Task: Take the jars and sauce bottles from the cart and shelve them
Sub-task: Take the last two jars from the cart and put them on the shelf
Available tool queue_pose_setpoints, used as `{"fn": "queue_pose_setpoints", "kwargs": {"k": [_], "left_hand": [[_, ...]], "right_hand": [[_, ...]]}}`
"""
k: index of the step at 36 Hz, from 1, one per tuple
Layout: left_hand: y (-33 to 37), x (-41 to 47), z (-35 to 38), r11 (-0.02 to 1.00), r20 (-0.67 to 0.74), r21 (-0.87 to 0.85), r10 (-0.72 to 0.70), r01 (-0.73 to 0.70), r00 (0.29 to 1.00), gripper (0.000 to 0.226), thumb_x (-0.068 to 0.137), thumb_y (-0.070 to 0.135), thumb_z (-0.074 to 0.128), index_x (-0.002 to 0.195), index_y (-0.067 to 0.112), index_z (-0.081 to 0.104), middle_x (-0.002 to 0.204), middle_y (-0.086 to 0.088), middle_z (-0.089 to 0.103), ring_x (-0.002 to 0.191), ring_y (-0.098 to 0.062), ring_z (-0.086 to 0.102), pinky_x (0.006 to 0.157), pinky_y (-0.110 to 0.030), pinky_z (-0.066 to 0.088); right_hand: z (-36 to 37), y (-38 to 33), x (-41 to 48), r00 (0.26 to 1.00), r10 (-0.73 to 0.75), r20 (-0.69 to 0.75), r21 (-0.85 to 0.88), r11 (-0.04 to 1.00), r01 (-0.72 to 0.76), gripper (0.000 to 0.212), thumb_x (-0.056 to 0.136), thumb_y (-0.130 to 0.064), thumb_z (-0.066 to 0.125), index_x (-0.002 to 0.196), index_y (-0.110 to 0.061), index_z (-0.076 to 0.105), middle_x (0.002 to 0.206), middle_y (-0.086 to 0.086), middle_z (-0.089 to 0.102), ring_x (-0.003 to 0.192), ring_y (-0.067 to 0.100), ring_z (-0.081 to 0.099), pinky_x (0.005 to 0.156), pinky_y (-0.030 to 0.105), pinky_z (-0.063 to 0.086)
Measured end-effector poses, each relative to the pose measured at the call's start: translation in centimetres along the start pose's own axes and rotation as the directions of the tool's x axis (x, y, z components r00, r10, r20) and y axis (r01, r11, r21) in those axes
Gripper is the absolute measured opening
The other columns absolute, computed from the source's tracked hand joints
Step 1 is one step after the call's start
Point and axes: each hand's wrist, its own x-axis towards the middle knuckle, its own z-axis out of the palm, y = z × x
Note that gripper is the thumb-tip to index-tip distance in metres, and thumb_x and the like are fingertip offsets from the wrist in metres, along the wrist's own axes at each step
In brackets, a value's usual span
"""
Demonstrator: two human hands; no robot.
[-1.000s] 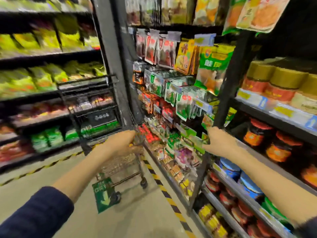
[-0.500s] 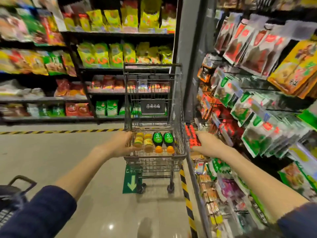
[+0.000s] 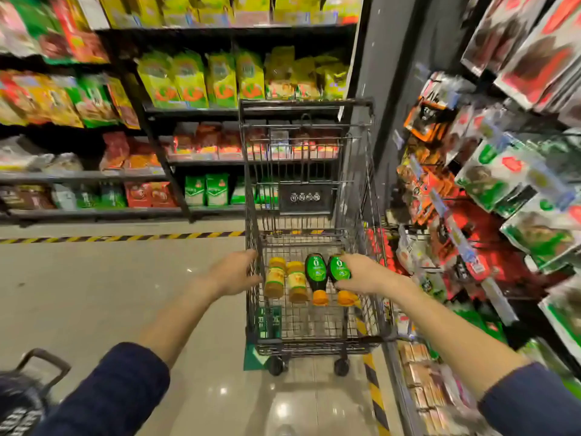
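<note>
A dark wire shopping cart stands in the aisle ahead of me. In its basket lie two yellow-lidded jars and two dark sauce bottles with green labels and orange caps, side by side. My right hand reaches into the basket and its fingers close around the rightmost sauce bottle. My left hand rests against the cart's left rim, fingers curled on the wire.
Shelves of snack bags fill the far wall. Hanging packets on a rack crowd the right side, close to the cart. A yellow-black floor stripe runs across the aisle. Another cart's handle shows at bottom left.
The view has swung left from the jar shelves to the cart. My right hand moved from the right-hand rack into the basket and onto the rightmost sauce bottle. My left hand stays at the cart's rim.
</note>
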Motion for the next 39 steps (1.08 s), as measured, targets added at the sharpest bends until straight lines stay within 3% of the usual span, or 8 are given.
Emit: {"fn": "queue_pose_setpoints", "kwargs": {"k": [9, 15, 19, 22, 25, 29, 33, 39], "left_hand": [[-1.6, 8.7, 2.6, 0.999, 0.153, -0.008, 0.034, -0.033, 0.988, 0.057, 0.090, 0.033, 0.056, 0.137, 0.007, 0.037, 0.138, -0.015, 0.048, 0.127, -0.027, 0.044, 0.103, -0.035, 0.039], [-2.9, 15.0, 6.4, 0.995, 0.268, -0.084, -0.038, 0.062, 0.963, 0.051, 0.089, 0.034, 0.055, 0.127, 0.003, 0.041, 0.123, -0.019, 0.055, 0.114, -0.032, 0.053, 0.090, -0.036, 0.044], [-3.4, 18.8, 9.0, 0.972, 0.314, -0.181, -0.086, 0.149, 0.946, 0.056, 0.091, 0.033, 0.055, 0.136, 0.005, 0.036, 0.128, -0.017, 0.053, 0.120, -0.031, 0.049, 0.099, -0.036, 0.039], [-4.1, 21.7, 11.6, 0.949, 0.354, -0.265, -0.071, 0.173, 0.933, 0.031, 0.092, 0.031, 0.054, 0.116, 0.011, 0.056, 0.115, -0.012, 0.060, 0.108, -0.028, 0.057, 0.098, -0.040, 0.045], [-5.3, 24.3, 14.9, 0.919, 0.398, -0.236, -0.205, 0.316, 0.894, 0.039, 0.088, 0.033, 0.055, 0.119, 0.009, 0.052, 0.119, -0.012, 0.057, 0.108, -0.032, 0.056, 0.093, -0.040, 0.047], [-6.0, 26.7, 17.8, 0.914, 0.418, -0.196, -0.249, 0.354, 0.874, 0.045, 0.086, 0.041, 0.055, 0.120, 0.012, 0.051, 0.112, -0.012, 0.060, 0.103, -0.031, 0.059, 0.082, -0.035, 0.049], [-6.7, 28.4, 20.8, 0.864, 0.452, -0.228, -0.314, 0.449, 0.835, 0.042, 0.083, 0.038, 0.062, 0.116, 0.013, 0.054, 0.110, -0.010, 0.061, 0.098, -0.029, 0.060, 0.085, -0.039, 0.052], [-7.7, 30.5, 24.9, 0.695, 0.471, -0.353, -0.446, 0.626, 0.761, 0.059, 0.077, 0.027, 0.071, 0.127, 0.013, 0.042, 0.115, -0.010, 0.058, 0.104, -0.031, 0.058, 0.091, -0.046, 0.049]], "right_hand": [[0.8, 0.5, 9.4, 0.990, 0.037, 0.134, 0.006, 0.999, -0.038, 0.067, 0.090, -0.037, 0.054, 0.142, -0.001, 0.030, 0.142, 0.017, 0.039, 0.131, 0.032, 0.040, 0.104, 0.038, 0.039], [3.0, 1.7, 16.6, 0.976, 0.070, 0.204, 0.064, 0.994, -0.085, 0.057, 0.086, -0.038, 0.058, 0.130, -0.005, 0.044, 0.127, 0.015, 0.053, 0.117, 0.031, 0.052, 0.093, 0.040, 0.046], [5.2, 2.6, 21.4, 0.947, 0.110, 0.301, 0.079, 0.987, -0.140, 0.055, 0.090, -0.031, 0.055, 0.135, -0.003, 0.040, 0.136, 0.018, 0.047, 0.123, 0.032, 0.049, 0.099, 0.039, 0.044], [6.9, 3.5, 24.5, 0.925, 0.100, 0.368, 0.099, 0.984, -0.146, 0.040, 0.092, -0.023, 0.053, 0.125, -0.001, 0.049, 0.128, 0.019, 0.053, 0.117, 0.033, 0.053, 0.084, 0.032, 0.048], [8.7, 4.5, 27.1, 0.897, 0.093, 0.431, 0.145, 0.975, -0.171, 0.027, 0.095, -0.014, 0.050, 0.119, -0.002, 0.051, 0.110, 0.015, 0.055, 0.100, 0.025, 0.056, 0.065, 0.027, 0.040], [10.9, 5.3, 29.7, 0.863, 0.116, 0.492, 0.233, 0.937, -0.259, 0.046, 0.092, -0.021, 0.056, 0.130, 0.000, 0.044, 0.113, 0.011, 0.053, 0.092, 0.017, 0.044, 0.070, 0.024, 0.044], [12.6, 5.8, 31.3, 0.853, 0.135, 0.505, 0.324, 0.886, -0.331, 0.063, 0.084, -0.029, 0.067, 0.134, -0.005, 0.040, 0.134, 0.014, 0.049, 0.122, 0.029, 0.048, 0.100, 0.035, 0.042], [14.9, 6.9, 33.5, 0.828, 0.152, 0.539, 0.261, 0.905, -0.335, 0.064, 0.087, -0.030, 0.062, 0.139, -0.007, 0.034, 0.138, 0.012, 0.045, 0.125, 0.026, 0.046, 0.088, 0.024, 0.038]]}}
